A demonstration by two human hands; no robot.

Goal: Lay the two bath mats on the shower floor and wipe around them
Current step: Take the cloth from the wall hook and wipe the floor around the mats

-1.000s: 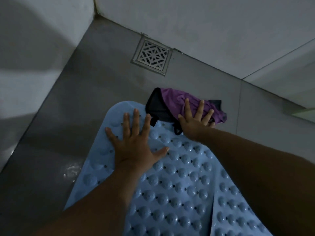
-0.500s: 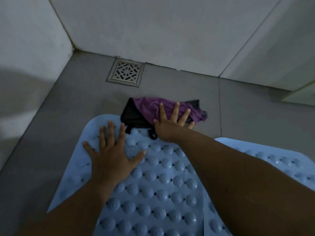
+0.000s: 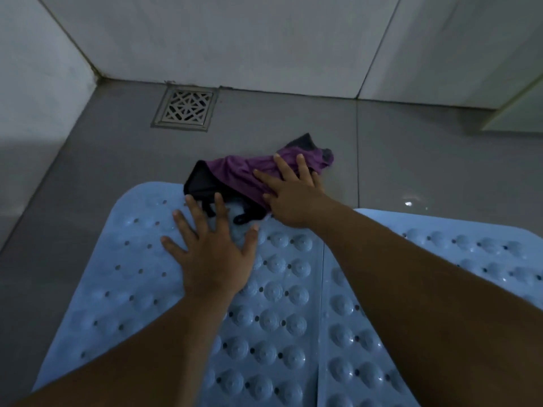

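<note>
My left hand [image 3: 213, 259] lies flat, fingers splayed, palm down near the far edge of the left bath mat [image 3: 141, 277], gripping nothing. My right hand [image 3: 293, 198] is spread open too, pressing on the purple-and-black cloth [image 3: 235, 174], not clenched. The cloth straddles that mat's far edge and the grey shower floor [image 3: 88, 177]. The right bath mat [image 3: 470, 251] abuts the first. The drain grate [image 3: 186, 110] sits at the floor's far edge, near the left corner.

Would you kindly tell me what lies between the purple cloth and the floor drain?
In the head view, only bare grey shower floor lies between the purple cloth and the floor drain.
</note>
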